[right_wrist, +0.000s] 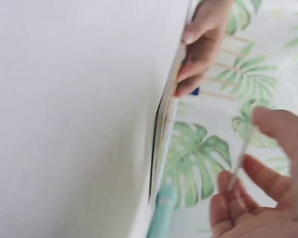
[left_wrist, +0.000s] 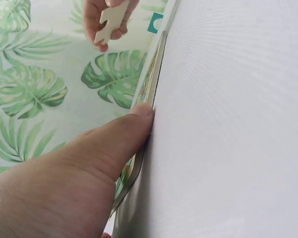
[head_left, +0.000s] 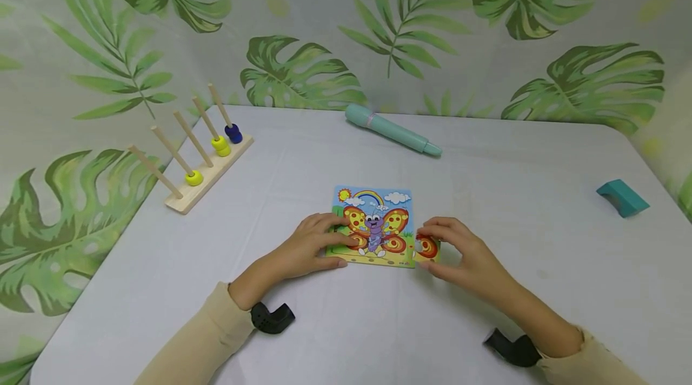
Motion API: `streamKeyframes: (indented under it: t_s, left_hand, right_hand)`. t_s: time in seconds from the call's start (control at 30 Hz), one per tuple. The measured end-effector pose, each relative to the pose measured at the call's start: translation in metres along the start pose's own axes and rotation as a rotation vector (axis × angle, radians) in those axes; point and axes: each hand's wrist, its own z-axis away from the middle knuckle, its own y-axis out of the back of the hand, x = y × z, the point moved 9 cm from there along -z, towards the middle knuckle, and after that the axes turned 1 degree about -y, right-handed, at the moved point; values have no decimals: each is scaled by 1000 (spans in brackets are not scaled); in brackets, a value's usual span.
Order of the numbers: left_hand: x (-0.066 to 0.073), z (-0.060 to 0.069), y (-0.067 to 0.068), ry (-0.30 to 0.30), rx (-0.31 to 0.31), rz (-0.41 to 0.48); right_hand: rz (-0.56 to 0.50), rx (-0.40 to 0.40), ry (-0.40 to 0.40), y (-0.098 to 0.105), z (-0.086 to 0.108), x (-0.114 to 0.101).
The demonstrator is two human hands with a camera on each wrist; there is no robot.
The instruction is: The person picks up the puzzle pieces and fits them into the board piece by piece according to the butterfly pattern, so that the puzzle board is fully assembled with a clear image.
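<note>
A butterfly jigsaw puzzle (head_left: 397,220) lies flat on the table in front of the person. On its left part rest the fingers of the left hand (head_left: 308,247), fairly straight, while the thumb touches the near edge. Just off the puzzle's right side, the right hand (head_left: 459,256) pinches a puzzle piece (head_left: 428,248) with a red and orange swirl. In the left wrist view that piece (left_wrist: 114,22) shows its pale back and notched edge. The right wrist view has it nearly edge-on between thumb and fingers, raised above the table.
A wooden rack of pegs (head_left: 211,178) with yellow and blue beads stands at the left. Behind the puzzle lies a mint-green pen-shaped object (head_left: 391,130). A teal arched block (head_left: 623,197) sits at the far right. Leaf-patterned cloth (head_left: 303,72) hangs behind the table.
</note>
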Motion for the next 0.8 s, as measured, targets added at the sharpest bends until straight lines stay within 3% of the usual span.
streamKeyframes:
  t_s: [0.37, 0.63, 0.8]
  left_hand:
    - [2, -1, 1, -25, 22, -23]
    - [5, -3, 2, -33, 68, -44]
    - [15, -9, 1, -110, 112, -15]
  right_hand:
    - [41, -132, -74, -47, -19, 22]
    - [38, -156, -86, -59, -26, 30]
    - [24, -163, -86, -60, -26, 31]
